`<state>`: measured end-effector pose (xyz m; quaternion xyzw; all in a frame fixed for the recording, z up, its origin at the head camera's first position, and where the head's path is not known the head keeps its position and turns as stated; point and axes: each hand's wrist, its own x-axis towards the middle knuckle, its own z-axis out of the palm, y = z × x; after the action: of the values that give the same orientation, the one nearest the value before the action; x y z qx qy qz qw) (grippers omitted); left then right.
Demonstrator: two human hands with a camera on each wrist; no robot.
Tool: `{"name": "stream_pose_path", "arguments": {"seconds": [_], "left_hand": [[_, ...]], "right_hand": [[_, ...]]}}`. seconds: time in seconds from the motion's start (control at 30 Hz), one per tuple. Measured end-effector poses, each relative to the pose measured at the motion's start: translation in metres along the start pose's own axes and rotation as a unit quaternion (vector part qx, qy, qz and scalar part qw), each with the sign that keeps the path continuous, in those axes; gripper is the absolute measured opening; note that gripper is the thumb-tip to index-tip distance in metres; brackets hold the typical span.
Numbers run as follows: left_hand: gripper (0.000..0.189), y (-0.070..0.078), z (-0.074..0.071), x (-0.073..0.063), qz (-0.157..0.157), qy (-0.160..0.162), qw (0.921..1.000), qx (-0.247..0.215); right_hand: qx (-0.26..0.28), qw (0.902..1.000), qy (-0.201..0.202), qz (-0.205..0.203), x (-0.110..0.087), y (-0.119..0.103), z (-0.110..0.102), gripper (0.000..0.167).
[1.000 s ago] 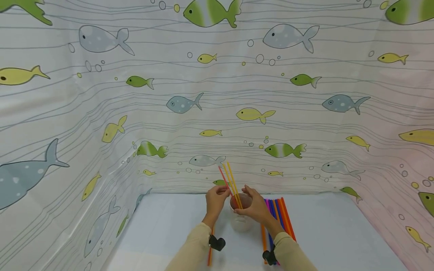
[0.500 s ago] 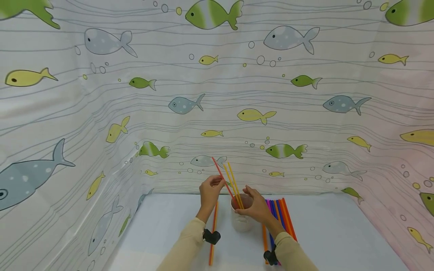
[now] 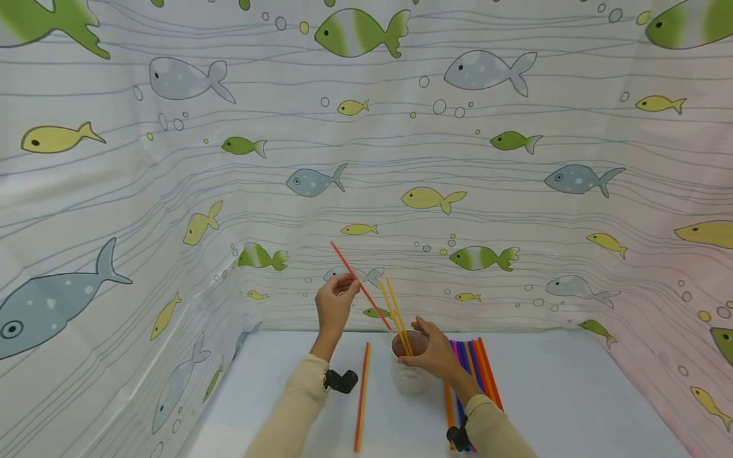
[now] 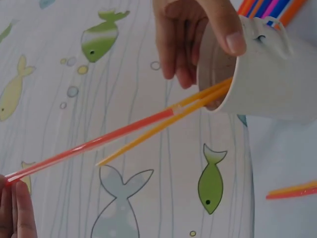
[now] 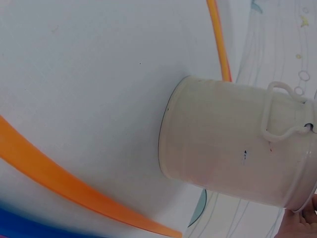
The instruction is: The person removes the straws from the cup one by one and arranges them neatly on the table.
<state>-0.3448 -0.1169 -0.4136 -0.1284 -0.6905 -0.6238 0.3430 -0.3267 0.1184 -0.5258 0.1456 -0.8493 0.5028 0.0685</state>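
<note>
My left hand (image 3: pixel 335 302) pinches a red straw (image 3: pixel 375 306) to the upper left of a white enamel pot (image 3: pixel 410 378). The straw slants down to the right, its lower end near the pot's rim. That end is outside the mouth in the left wrist view, close beside the yellow straws (image 4: pixel 138 141). Two yellow straws lean inside the pot. My right hand (image 3: pixel 429 353) holds the pot at its rim, thumb on the near side and fingers beyond. A small wire handle (image 5: pixel 270 111) shows on the pot's side in the right wrist view.
A red and an orange straw (image 3: pixel 362 401) lie side by side on the white table (image 3: pixel 275 394), left of the pot. Several orange, blue and pink straws (image 3: pixel 487 375) lie at the right, partly under the right forearm. Fish-printed sheeting (image 3: pixel 366 159) surrounds the table.
My left hand has moved up and left, drawing the red straw out of the pot. The yellow straws stay inside, and my right hand keeps its hold on the pot.
</note>
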Motion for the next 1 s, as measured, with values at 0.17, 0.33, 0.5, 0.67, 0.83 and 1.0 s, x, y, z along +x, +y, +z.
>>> {"name": "stream_pose_path", "arguments": {"seconds": [0.17, 0.33, 0.5, 0.67, 0.83, 1.0], "left_hand": [[0.018, 0.006, -0.020, 0.007, -0.036, 0.001, 0.9993, -0.012], [0.021, -0.002, -0.038, 0.005, -0.088, -0.016, 0.9958, -0.019], [0.027, -0.018, -0.050, -0.006, -0.151, -0.047, 0.9867, -0.035], [0.026, -0.030, -0.054, -0.022, -0.196, -0.062, 0.9766, -0.064], [0.026, -0.045, -0.057, -0.033, -0.215, -0.074, 0.9715, -0.066], [0.025, -0.054, -0.061, -0.042, -0.232, -0.080, 0.9681, -0.049]], "right_hand": [[-0.003, 1.0000, 0.002, -0.004, 0.000, -0.001, 0.001, 0.111], [-0.008, 1.0000, 0.005, -0.001, 0.001, 0.000, 0.001, 0.115], [-0.009, 0.9999, 0.005, -0.007, 0.001, 0.000, 0.001, 0.114], [-0.006, 0.9999, 0.005, -0.009, 0.000, 0.001, 0.001, 0.111], [-0.002, 1.0000, 0.006, 0.004, 0.001, 0.000, 0.001, 0.109], [-0.007, 0.9999, 0.009, 0.012, 0.002, 0.001, 0.002, 0.108]]}}
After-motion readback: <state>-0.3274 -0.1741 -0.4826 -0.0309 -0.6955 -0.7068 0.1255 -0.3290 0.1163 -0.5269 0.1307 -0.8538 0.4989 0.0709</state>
